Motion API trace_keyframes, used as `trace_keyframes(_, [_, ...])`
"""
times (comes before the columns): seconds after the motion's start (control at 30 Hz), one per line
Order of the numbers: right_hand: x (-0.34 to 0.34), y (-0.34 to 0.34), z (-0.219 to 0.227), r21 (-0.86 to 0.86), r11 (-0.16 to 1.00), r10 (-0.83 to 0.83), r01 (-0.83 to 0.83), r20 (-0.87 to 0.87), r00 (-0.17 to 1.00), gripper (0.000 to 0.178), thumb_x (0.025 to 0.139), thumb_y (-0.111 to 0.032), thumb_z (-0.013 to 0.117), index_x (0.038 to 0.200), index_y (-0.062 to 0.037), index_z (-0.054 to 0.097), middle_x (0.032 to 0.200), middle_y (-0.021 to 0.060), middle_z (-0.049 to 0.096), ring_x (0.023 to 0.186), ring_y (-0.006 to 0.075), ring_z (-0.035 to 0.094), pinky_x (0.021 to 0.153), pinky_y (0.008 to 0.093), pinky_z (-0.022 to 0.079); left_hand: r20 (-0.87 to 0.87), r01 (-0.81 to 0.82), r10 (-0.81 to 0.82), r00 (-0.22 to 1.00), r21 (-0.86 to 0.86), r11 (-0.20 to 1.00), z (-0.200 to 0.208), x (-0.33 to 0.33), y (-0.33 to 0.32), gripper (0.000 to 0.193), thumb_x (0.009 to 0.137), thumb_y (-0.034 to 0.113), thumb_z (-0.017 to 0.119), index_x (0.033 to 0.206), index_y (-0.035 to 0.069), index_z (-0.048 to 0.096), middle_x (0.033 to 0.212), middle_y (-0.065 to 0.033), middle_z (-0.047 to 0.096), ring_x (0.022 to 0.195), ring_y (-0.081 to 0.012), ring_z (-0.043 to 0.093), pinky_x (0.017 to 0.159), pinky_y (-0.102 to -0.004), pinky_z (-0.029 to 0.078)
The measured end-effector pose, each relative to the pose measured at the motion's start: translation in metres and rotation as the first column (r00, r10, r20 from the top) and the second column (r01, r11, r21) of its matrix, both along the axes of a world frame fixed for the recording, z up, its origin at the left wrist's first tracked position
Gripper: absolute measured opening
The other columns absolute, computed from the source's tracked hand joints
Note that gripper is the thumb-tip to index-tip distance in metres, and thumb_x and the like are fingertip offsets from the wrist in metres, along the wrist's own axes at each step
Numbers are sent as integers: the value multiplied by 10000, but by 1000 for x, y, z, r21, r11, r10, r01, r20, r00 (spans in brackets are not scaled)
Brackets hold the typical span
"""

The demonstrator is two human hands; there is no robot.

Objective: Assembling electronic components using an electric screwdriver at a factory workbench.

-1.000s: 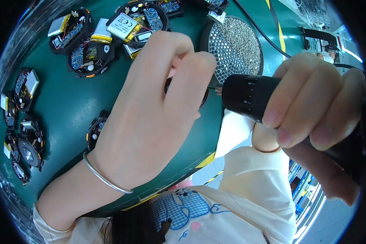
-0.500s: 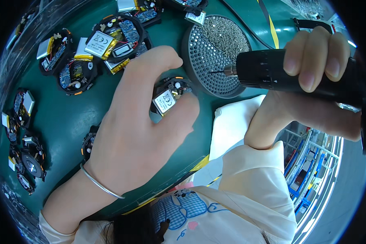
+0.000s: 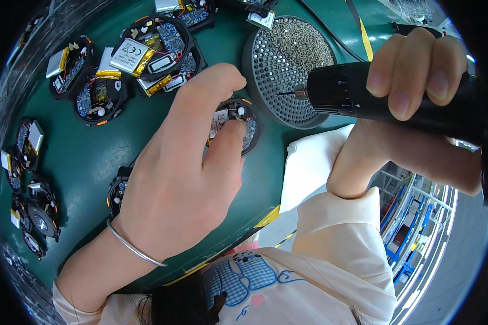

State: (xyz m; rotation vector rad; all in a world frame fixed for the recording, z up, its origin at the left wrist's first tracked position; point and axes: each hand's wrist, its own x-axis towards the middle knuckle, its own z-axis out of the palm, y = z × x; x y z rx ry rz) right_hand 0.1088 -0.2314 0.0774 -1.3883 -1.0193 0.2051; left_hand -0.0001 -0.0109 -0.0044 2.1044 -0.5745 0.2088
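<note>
Clasping black screwdriver [image 3: 339,91] in right hand [image 3: 417,81], left hand [image 3: 176,184] spread over circuit module [image 3: 250,133], screw tray [image 3: 270,73] just beside.

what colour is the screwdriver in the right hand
The screwdriver is black with small pale marks near its front; the head view shows it.

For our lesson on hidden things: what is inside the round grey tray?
The tray holds heaped small metal pieces, probably screws; holes show at lower left. Whatever lies beneath the heap, or behind the black screwdriver at right, is covered.
</note>
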Motion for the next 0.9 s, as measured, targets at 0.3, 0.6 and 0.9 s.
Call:
trace_keyframes(0.3, [-9,8,2,50,998,47,-46,-31,998,415,534,70,731,856,-86,520,773,64,544,753,214,545,646,293,435,-93,10,-15,996,-58,998,5,3,4,426,554,-98,670,963,-8,597,1186,-183,430,1051,-312,534,882,-378,485])
trace_keyframes(0.6, [-14,23,-2,28,993,112,-111,-42,993,422,531,72,733,857,-84,517,771,68,549,753,215,547,647,290,436,-140,-4,-13,990,-118,993,3,5,4,416,535,-107,657,933,-6,587,1168,-161,423,1024,-289,542,862,-356,485])
trace_keyframes(0.9, [-16,35,-1,2,987,161,-161,-49,986,428,527,75,734,859,-82,515,770,71,554,753,216,549,647,288,437,-92,-1,-11,996,-130,991,-3,5,3,413,530,-115,658,919,-10,570,1179,-158,412,1024,-286,543,861,-346,492])
